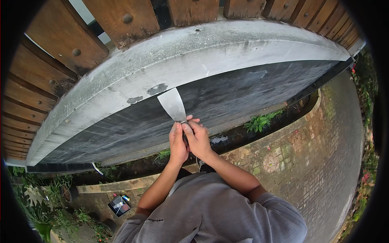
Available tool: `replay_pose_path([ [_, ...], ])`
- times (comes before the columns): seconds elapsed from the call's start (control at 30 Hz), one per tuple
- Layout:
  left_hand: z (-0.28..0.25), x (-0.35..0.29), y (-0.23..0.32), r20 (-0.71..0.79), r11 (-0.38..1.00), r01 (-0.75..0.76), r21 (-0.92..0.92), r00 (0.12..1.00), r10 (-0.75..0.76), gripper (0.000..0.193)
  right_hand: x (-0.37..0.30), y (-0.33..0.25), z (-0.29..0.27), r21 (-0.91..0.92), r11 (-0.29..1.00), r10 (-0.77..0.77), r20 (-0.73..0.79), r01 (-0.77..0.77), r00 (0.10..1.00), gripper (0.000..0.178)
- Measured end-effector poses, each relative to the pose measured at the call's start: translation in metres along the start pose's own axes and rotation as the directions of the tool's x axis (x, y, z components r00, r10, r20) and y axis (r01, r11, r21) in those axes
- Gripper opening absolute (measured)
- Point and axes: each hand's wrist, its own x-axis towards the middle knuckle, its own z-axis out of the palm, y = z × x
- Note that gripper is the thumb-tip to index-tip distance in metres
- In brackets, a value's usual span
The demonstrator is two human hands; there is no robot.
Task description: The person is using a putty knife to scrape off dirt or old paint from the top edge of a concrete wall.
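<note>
Both of my hands are closed around the dark handle of a putty knife (pixel 173 106), whose wide light-grey blade points up toward the wall. My left hand (pixel 177 142) grips from the left, and my right hand (pixel 196 135) from the right, with the thumbs side by side near the base of the blade. The blade's far edge lies by the lower border of the white ledge (pixel 210 50), over the dark grey wall (pixel 227 93). Just left of the blade tip, the ledge has grey patches (pixel 157 88) where the white coat is gone.
Brown wooden fence slats (pixel 125 20) stand along the ledge top. Below the wall runs a gutter (pixel 221 139) with a green fern (pixel 261 121) and a stone curb (pixel 259 142). Brick paving (pixel 300 170) spreads right. At lower left are a black tray (pixel 119 205) and plants (pixel 34 194).
</note>
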Motion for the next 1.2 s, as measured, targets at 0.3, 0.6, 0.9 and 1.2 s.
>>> replay_pose_path([
  [0.3, -0.013, 0.016, -0.027, 0.025, 1.0, 0.02, -0.009, 0.999, -0.02, 0.045, 0.005, 0.042, -0.002, -0.088, 0.993, -0.075, -0.018, 0.073, 0.997, 0.022],
  [0.6, -0.001, 0.055, 0.024, -0.368, 0.957, -0.217, 0.194, 0.888, 0.276, 0.034, 0.026, 0.078, -0.028, -0.188, 0.981, -0.07, -0.122, 0.046, 0.99, 0.029],
  [0.9, 0.028, 0.065, 0.055, -0.476, 0.959, -0.267, -0.099, 0.859, 0.19, 0.012, -0.069, 0.116, -0.064, -0.184, 0.958, 0.208, -0.077, -0.219, 0.975, 0.031],
  [1.2, 0.021, 0.066, 0.044, -0.425, 0.937, -0.324, -0.128, 0.872, 0.243, 0.007, -0.073, 0.101, -0.108, -0.117, 0.942, 0.299, -0.128, -0.314, 0.946, 0.028],
])
